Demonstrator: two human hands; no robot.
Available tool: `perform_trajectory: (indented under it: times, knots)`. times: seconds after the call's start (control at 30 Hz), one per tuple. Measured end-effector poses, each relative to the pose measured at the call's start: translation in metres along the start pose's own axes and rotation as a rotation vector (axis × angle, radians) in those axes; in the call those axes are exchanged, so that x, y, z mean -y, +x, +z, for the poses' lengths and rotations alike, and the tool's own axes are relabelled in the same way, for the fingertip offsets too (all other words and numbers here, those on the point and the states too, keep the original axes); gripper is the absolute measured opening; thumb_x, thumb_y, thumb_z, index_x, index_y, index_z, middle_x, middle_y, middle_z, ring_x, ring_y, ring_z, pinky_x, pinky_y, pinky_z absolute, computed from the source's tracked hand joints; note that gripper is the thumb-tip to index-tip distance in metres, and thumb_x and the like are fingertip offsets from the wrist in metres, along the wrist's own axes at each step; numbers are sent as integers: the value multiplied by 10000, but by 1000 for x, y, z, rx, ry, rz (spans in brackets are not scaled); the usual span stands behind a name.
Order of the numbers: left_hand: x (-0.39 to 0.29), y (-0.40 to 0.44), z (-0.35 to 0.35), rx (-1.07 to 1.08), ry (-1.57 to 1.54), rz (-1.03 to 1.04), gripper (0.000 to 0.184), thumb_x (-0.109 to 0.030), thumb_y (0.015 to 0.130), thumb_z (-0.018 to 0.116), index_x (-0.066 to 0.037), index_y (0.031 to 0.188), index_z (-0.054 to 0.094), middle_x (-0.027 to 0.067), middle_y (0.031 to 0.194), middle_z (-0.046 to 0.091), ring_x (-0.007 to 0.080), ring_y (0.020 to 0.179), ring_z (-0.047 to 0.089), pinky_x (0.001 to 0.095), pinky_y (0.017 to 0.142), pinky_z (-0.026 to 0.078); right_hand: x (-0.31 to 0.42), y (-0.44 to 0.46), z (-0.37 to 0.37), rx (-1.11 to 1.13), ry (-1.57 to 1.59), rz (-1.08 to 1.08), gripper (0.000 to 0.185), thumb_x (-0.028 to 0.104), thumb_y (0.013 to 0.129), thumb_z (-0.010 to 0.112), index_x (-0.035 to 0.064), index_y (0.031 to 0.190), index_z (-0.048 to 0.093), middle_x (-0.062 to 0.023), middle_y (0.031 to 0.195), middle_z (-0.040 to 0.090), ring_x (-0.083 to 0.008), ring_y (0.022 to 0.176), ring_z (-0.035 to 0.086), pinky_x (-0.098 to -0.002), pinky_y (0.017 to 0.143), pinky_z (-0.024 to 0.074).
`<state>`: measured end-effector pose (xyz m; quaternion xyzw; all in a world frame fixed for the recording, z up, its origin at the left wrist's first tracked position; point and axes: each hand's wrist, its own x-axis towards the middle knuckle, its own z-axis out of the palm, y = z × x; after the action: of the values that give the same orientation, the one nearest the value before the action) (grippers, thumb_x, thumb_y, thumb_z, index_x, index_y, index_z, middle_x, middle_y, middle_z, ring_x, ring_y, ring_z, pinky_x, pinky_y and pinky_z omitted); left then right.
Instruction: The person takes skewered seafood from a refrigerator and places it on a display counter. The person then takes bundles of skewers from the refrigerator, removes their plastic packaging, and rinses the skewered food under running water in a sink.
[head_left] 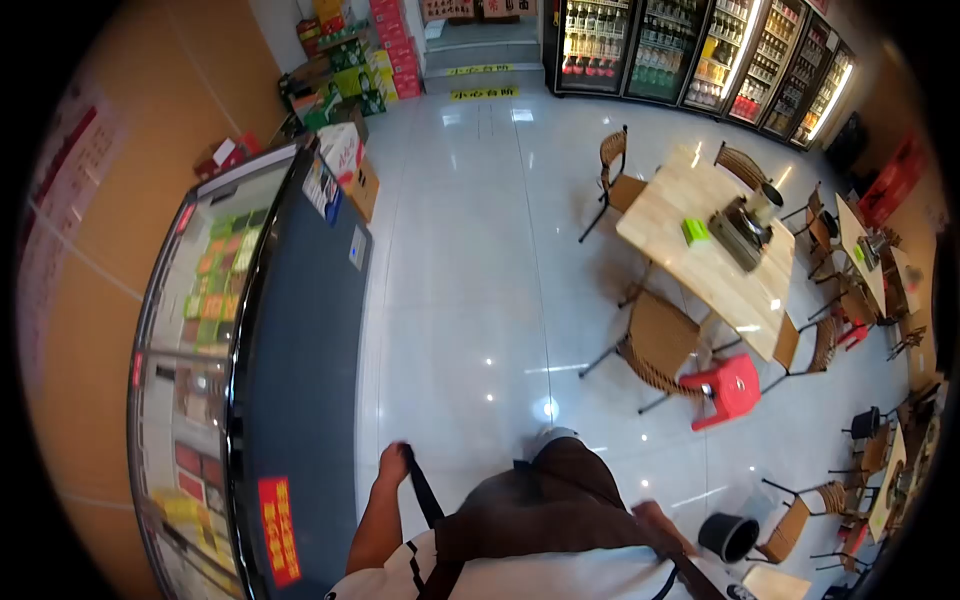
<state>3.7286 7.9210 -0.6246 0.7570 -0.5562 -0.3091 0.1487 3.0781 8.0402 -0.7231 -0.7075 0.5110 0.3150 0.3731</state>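
Our left hand grips a strap, best held untwisted; the apron lies between our hands, and we cannot tell if our right hand is closed.

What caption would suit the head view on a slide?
The left hand holds a dark strap near a display case; a light-topped table and lit drink fridges stand beyond.
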Motion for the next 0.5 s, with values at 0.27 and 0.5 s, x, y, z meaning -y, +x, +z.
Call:
perform_trajectory:
  times: [0.27, 0.5]
  knots:
    - [-153, 361, -41, -161, -325, -58, 228, -152, 886, 519, -17, 1060, 579, 151, 920, 638, 234, 860, 615, 323, 780, 478, -144, 292, -205, -83, 574, -265, 222, 199, 768, 564, 90, 938, 657, -74, 862, 642, -222, 804, 594, -366, 752, 478]
    - [-46, 438, -25, 605, 459, -166, 242, -276, 838, 496, -83, 819, 640, 128, 850, 638, 314, 823, 599, 431, 731, 479, -9, 400, -805, -617, 610, -119, 216, 207, 861, 500, 32, 865, 627, -127, 851, 650, -226, 770, 615, -348, 697, 477]
